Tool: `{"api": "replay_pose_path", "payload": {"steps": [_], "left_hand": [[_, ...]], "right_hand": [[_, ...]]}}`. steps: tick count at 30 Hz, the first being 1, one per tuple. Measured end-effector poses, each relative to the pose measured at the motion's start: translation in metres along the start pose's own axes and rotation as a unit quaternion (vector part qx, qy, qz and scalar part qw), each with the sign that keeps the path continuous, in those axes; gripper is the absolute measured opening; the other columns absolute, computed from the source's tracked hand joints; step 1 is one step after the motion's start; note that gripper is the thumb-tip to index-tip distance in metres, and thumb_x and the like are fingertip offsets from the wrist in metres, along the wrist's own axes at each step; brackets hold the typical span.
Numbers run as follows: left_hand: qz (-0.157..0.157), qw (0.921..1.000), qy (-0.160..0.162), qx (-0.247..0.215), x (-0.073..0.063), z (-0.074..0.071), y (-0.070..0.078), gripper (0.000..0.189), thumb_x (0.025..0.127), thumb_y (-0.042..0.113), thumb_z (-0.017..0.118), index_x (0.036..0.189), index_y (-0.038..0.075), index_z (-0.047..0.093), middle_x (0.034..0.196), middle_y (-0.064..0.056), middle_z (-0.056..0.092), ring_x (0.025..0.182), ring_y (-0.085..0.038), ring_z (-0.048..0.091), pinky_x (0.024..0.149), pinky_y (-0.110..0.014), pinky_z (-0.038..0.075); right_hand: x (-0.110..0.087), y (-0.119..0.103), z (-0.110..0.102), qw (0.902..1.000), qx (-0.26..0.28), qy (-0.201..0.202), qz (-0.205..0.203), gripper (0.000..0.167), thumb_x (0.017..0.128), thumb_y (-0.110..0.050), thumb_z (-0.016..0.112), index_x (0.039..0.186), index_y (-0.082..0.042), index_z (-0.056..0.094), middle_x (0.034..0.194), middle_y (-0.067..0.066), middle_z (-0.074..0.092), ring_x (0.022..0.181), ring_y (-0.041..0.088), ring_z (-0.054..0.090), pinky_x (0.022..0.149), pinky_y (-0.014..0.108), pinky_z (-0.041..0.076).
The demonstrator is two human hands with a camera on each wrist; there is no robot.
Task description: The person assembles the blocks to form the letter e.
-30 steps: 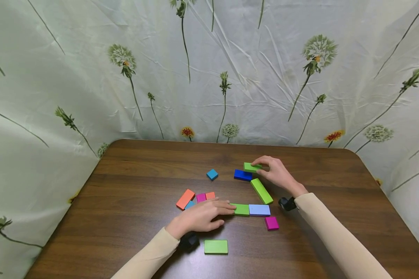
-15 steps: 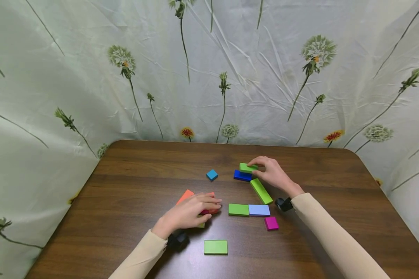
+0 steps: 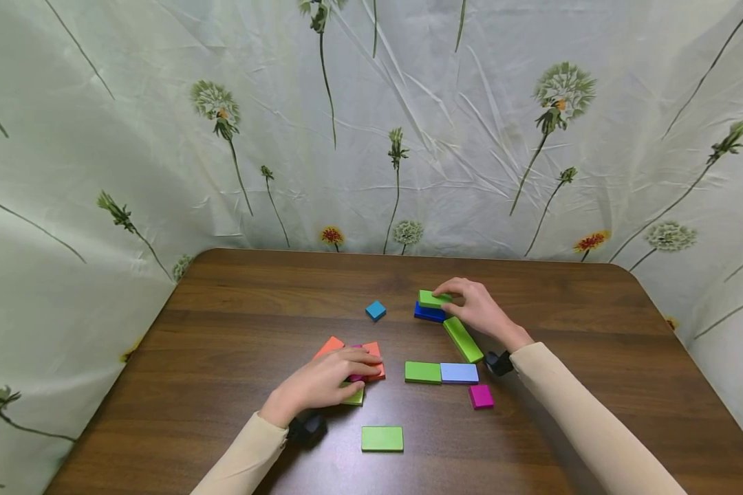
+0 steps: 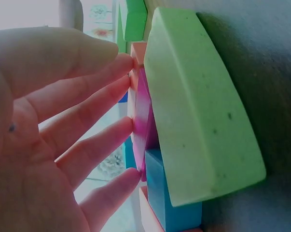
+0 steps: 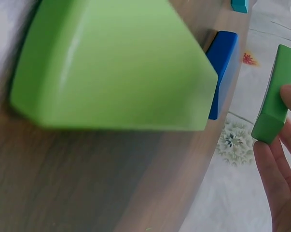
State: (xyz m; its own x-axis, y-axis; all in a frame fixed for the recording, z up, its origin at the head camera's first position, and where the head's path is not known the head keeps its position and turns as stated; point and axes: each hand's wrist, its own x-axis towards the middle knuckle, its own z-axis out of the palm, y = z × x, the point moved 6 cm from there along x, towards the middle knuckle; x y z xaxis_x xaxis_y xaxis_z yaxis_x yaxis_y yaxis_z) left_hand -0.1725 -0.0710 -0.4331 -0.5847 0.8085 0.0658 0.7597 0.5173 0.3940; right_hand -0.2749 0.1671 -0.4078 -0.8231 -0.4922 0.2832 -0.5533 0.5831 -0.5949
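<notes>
My right hand [image 3: 479, 309] pinches a green block [image 5: 276, 94] between thumb and fingers. In the right wrist view a gap separates it from the dark blue block [image 5: 223, 72] lying on the table; in the head view it overlaps that block's far edge. My left hand [image 3: 322, 378] lies over a cluster at left of centre, its fingers fairly straight. Their tips touch the top of the cluster near a magenta block [image 4: 144, 113] and an orange block [image 3: 373, 359]. A light green block [image 4: 203, 111] and a teal-blue block [image 4: 172, 193] sit below the palm, partly hidden in the head view.
A lime block [image 3: 463, 339] slants below the blue one. A green block [image 3: 422, 372] and a light blue block [image 3: 459, 372] lie end to end, with a magenta square [image 3: 481, 396] nearby. Another green block [image 3: 382, 438] lies nearest; a teal block [image 3: 375, 311] sits farther back.
My left hand has moved left from the green block in the row to the cluster. The right hand has shifted slightly left with its green block, above the blue one.
</notes>
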Motion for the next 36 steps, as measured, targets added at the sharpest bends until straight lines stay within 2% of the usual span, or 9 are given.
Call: {"api": "replay_pose_path", "payload": {"steps": [8,12,19,27,36], "left_hand": [[-0.013,0.9998,0.0,-0.017,-0.005,-0.001,-0.002,0.034,0.092,0.006,0.057,0.125,0.004,0.064,0.127,-0.003,0.061,0.126,-0.024,0.048,0.104,-0.037,0.038],[-0.017,0.9996,0.008,-0.019,-0.003,-0.005,-0.003,0.034,0.093,0.009,0.058,0.126,0.003,0.063,0.132,-0.006,0.057,0.127,-0.026,0.046,0.104,-0.04,0.037],[-0.057,0.9983,0.014,-0.007,0.012,-0.015,-0.016,0.045,0.094,0.02,0.061,0.135,0.002,0.054,0.144,-0.008,0.045,0.137,-0.029,0.031,0.11,-0.05,0.024],[-0.094,0.9956,0.001,-0.005,0.031,-0.014,-0.037,0.056,0.096,0.032,0.059,0.141,0.002,0.046,0.151,-0.009,0.035,0.14,-0.03,0.026,0.111,-0.054,0.019],[-0.118,0.9928,-0.019,-0.013,0.035,-0.011,-0.049,0.061,0.097,0.036,0.055,0.145,0.001,0.039,0.153,-0.01,0.03,0.141,-0.03,0.021,0.112,-0.052,0.016]], "right_hand": [[0.008,-0.008,0.008,0.9999,0.003,-0.001,-0.015,0.022,0.085,0.001,0.069,0.107,-0.004,0.07,0.108,0.01,0.065,0.102,0.029,0.059,0.086,0.045,0.05],[0.011,-0.01,0.011,0.9998,0.003,-0.001,-0.018,0.022,0.085,0.0,0.069,0.107,-0.004,0.07,0.108,0.01,0.065,0.102,0.029,0.06,0.086,0.045,0.05],[0.013,-0.01,0.014,0.9999,0.006,-0.001,-0.016,0.023,0.084,0.0,0.071,0.107,-0.003,0.07,0.107,0.009,0.065,0.101,0.028,0.06,0.087,0.044,0.049],[0.013,-0.01,0.016,0.9999,0.003,-0.005,-0.012,0.023,0.084,0.001,0.071,0.107,-0.002,0.07,0.107,0.01,0.065,0.101,0.028,0.06,0.087,0.045,0.049],[0.017,-0.011,0.021,0.9999,0.003,-0.013,-0.011,0.023,0.085,0.001,0.07,0.108,-0.002,0.069,0.108,0.011,0.065,0.103,0.029,0.06,0.085,0.044,0.051]]}}
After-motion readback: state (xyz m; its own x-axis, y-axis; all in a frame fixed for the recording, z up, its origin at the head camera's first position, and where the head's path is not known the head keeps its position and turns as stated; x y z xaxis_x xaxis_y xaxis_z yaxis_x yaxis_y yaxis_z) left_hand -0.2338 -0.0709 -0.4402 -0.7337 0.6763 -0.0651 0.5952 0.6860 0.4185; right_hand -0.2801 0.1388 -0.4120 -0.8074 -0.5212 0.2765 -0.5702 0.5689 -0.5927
